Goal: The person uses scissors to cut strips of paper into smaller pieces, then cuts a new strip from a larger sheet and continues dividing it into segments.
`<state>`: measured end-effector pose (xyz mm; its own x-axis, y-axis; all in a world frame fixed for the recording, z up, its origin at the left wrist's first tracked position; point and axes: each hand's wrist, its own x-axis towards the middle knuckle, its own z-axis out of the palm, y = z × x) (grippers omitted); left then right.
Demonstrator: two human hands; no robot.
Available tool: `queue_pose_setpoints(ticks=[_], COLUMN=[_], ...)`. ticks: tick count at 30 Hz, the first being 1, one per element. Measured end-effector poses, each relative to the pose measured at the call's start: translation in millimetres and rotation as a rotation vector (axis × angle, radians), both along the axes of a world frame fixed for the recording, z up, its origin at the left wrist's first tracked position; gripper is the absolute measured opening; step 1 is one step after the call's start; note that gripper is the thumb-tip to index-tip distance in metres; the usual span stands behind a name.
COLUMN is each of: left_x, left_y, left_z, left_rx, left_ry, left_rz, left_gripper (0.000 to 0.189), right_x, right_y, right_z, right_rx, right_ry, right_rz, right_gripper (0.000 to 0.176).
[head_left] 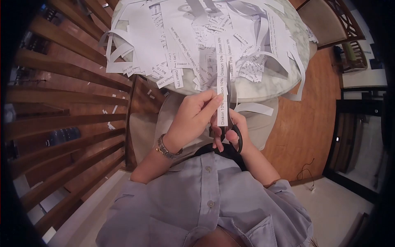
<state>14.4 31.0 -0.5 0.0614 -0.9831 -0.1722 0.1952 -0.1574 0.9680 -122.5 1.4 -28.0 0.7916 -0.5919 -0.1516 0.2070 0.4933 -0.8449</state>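
A long white paper strip (222, 109) printed with repeated "Diskon 10%" is pinched between the thumb and fingers of my left hand (191, 119), near its lower end. It stretches away from me over the table's edge. My right hand (242, 125) grips black-handled scissors (239, 142), with the thumb through one loop. Their blades point away from me and lie along the right edge of the strip. Some fingers of the right hand are hidden behind the strip and the handles.
The round marble table (269, 91) bears a heap of cut slips (249, 66) and longer paper sheets (177, 24). A curled strip (255, 108) lies below its edge. Wooden slats (61, 94) rise at left, with scraps on the floor beyond. A chair (323, 24) stands at upper right.
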Motion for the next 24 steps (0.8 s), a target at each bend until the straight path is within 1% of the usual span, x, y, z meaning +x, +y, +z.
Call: queue_pose_setpoints(ticks=[2, 4, 8, 10, 11, 14, 16, 17, 19, 20, 22, 23, 24], left_x=[-0.3, 0.5, -0.1, -0.2, 0.4, 5.1, 10.5, 11.8, 13.0, 13.7, 14.3, 13.2, 11.1], left_y=[0.6, 0.8, 0.9, 1.7, 1.7, 1.7, 1.4, 1.9, 3.6, 4.8, 7.8, 8.8, 9.8], left_z=[1.6, -0.6, -2.2, 0.2, 1.3, 0.5, -6.7, -6.5, -2.7, -1.7, 0.2, 2.0, 4.1], left_rx=[0.021, -0.006, -0.039, 0.026, 0.026, 0.036, -0.024, -0.025, -0.031, -0.034, 0.0, -0.005, -0.01], left_ry=[0.019, -0.011, -0.024, 0.032, 0.027, 0.004, -0.063, -0.068, -0.036, -0.041, -0.085, -0.089, -0.045], left_rz=[-0.016, -0.01, -0.025, 0.024, 0.014, 0.057, 0.116, 0.11, 0.124, 0.117, 0.026, 0.018, 0.012], left_gripper=[0.024, 0.024, 0.023, 0.026, 0.026, 0.027, 0.027, 0.027, 0.027, 0.027, 0.025, 0.025, 0.025], right_x=[-0.6, -1.6, -2.8, -2.3, -2.7, -4.6, -6.7, -6.9, -6.3, -5.1, -1.6, 0.0, 1.1], right_y=[-1.6, -3.3, -4.8, -5.5, -4.8, -1.4, 0.0, 0.9, 2.0, 1.8, 0.7, 0.1, 0.4], right_z=[-0.1, -1.4, -2.5, -1.5, -1.2, 0.6, 4.0, 6.0, 9.0, 8.5, 10.4, 11.3, 10.7], right_rx=[-0.01, -0.071, -0.084, -0.102, -0.103, -0.055, 0.017, 0.015, 0.097, 0.059, 0.033, 0.01, 0.005], right_ry=[-0.006, -0.008, -0.011, -0.037, -0.041, -0.042, -0.084, -0.089, -0.14, -0.123, -0.105, -0.081, -0.083], right_rz=[-0.007, 0.015, 0.017, 0.067, 0.057, 0.098, 0.2, 0.194, 0.163, 0.146, 0.127, 0.116, 0.11], right_gripper=[0.071, 0.069, 0.067, 0.064, 0.064, 0.061, 0.062, 0.062, 0.065, 0.067, 0.066, 0.066, 0.066])
